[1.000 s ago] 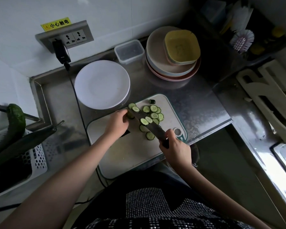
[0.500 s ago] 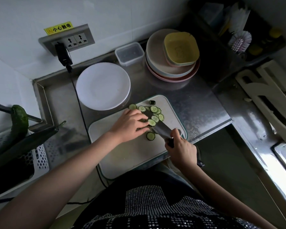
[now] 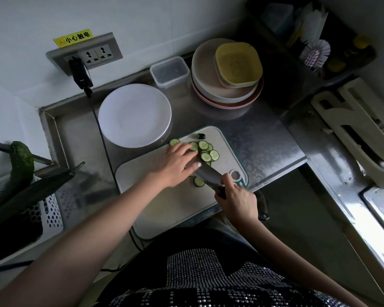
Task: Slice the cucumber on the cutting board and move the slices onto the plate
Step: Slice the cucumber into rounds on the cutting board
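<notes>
Left hand (image 3: 179, 163) lies flat, released, over slices (image 3: 205, 151); right hand (image 3: 236, 196) grasps knife (image 3: 206, 173).

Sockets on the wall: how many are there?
3, side by side in one wall panel: the left one has a black plug in it, the middle one and the right one are free.
</notes>
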{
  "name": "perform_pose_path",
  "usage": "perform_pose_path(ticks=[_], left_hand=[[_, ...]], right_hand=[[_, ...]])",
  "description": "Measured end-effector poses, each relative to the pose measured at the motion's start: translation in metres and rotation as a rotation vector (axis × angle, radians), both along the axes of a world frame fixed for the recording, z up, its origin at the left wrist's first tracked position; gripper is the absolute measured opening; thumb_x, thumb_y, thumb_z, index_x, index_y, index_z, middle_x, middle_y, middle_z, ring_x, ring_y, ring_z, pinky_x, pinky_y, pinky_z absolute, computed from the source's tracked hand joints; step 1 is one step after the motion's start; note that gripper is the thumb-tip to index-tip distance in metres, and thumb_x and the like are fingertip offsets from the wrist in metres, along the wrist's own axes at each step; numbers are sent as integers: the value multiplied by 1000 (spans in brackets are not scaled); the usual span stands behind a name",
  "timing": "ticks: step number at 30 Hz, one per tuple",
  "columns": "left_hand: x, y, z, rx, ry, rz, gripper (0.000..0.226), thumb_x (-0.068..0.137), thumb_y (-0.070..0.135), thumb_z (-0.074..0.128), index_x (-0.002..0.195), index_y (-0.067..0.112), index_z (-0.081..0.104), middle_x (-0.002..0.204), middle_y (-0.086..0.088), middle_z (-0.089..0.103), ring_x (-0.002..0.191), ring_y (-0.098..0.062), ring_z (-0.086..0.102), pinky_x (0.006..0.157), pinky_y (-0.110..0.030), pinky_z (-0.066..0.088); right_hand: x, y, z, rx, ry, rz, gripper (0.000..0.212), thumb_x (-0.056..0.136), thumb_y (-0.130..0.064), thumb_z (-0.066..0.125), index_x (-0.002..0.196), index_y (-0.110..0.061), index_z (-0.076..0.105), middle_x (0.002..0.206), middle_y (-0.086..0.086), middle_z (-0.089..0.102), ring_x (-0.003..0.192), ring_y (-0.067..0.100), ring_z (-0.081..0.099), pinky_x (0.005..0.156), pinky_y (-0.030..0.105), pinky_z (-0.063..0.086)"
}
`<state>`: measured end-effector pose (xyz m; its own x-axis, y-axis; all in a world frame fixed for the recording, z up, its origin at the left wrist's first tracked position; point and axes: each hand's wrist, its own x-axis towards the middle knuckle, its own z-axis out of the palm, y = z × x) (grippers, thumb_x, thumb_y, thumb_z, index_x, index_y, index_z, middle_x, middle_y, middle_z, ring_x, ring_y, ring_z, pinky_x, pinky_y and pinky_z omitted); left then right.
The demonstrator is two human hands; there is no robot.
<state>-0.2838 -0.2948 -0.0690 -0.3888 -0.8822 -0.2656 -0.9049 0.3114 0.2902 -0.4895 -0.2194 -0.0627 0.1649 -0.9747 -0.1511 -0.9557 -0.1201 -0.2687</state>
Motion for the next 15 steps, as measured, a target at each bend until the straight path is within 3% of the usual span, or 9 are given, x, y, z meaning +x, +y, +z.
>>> perform_pose_path(ticks=[3,4,6,10,13,15], left_hand=[[14,7,-4,-186,73,187,63,93,49,19,118,6,58,121,-12,56,112,-30,51,95,-40,40],[17,10,-5,-212,79,223,64,91,48,19,112,4,60,113,-13,60,105,-31,54,89,-40,44],[21,15,-9,-178,73,214,69,89,50,17,116,3,59,115,-15,61,109,-31,54,93,-40,42],[17,18,-9,-96,3,121,82,84,60,8,136,10,46,143,-4,43,138,-22,28,114,-44,12],[10,14,-9,-5,-85,13,90,77,68,-4,143,20,35,151,8,28,143,-11,4,112,-50,-11],[3,12,-11,38,-147,-35,88,79,73,-3,144,25,32,155,9,15,142,-9,-9,108,-55,-18]], right_hand=[[-1,0,-1,-22,5,2,36,83,-31,59,94,-21,26,66,5,62,58,29,61,44,27,26],[-1,0,-2,-27,10,5,37,82,-30,60,94,-21,26,64,5,62,57,29,60,43,26,24],[-1,1,-4,-37,21,11,38,81,-29,63,93,-21,27,61,5,61,53,29,59,41,25,21],[-2,4,-5,-32,28,20,37,82,-30,61,94,-21,27,62,4,60,54,28,58,42,25,24],[-1,4,-5,-38,25,42,38,80,-29,63,93,-21,28,60,5,60,52,28,58,41,25,25],[1,5,-4,-25,27,60,39,79,-29,63,93,-21,28,61,5,61,53,28,59,42,27,26]])
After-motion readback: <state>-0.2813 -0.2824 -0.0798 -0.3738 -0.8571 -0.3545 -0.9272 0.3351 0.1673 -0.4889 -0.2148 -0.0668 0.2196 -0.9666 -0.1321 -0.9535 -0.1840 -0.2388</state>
